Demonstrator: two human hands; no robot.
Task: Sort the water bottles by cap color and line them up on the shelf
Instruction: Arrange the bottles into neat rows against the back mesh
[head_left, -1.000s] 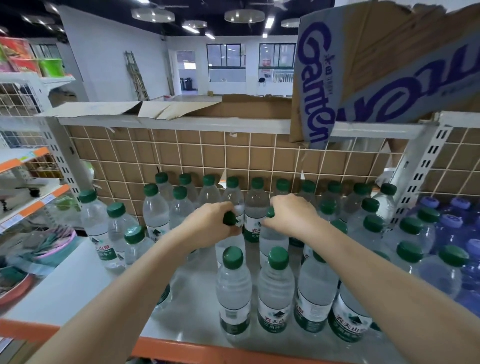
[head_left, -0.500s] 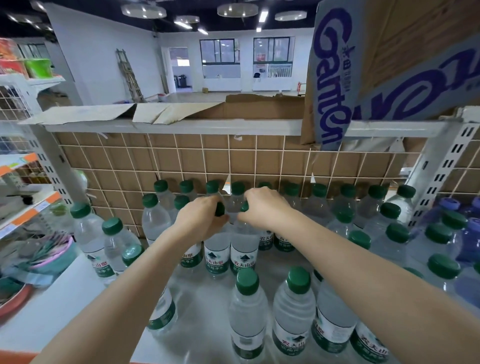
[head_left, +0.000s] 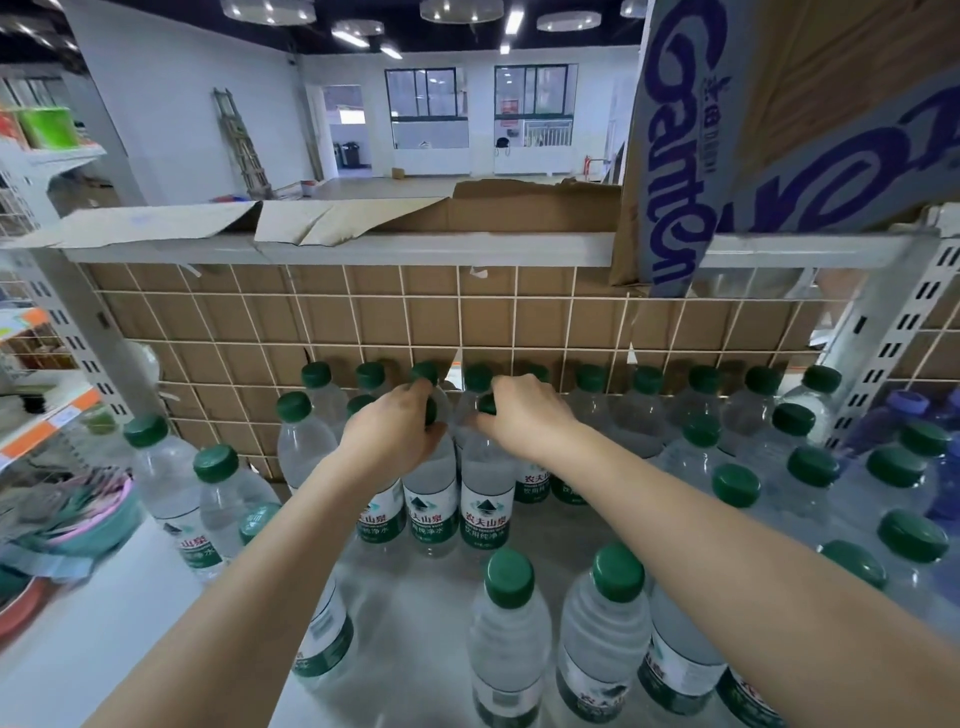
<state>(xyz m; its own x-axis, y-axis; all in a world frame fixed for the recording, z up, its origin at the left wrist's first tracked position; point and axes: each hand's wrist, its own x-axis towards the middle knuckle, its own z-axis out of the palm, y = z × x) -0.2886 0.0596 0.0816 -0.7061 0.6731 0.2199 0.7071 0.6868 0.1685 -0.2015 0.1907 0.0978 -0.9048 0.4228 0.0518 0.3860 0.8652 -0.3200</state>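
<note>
Several clear water bottles with green caps stand on the white shelf (head_left: 415, 613). My left hand (head_left: 392, 434) grips the neck of one green-capped bottle (head_left: 430, 499) in the middle. Right beside it, my right hand (head_left: 524, 415) grips the neck of a second green-capped bottle (head_left: 485, 504). Both bottles stand upright, side by side, just in front of the back row of green caps (head_left: 592, 376). Two more green-capped bottles (head_left: 511, 623) stand nearer to me. Purple-capped bottles (head_left: 906, 410) sit at the far right, past the shelf upright.
A wire grid backed with cardboard (head_left: 467, 322) closes the shelf's rear. A torn cardboard box (head_left: 779, 119) overhangs from the shelf above at right. Loose green-capped bottles (head_left: 171, 488) stand at left. A neighbouring rack with a pink-rimmed basin (head_left: 88, 525) lies further left.
Both hands have carried their bottles away from me toward the back row and set them upright side by side. The camera has moved closer to the shelf.
</note>
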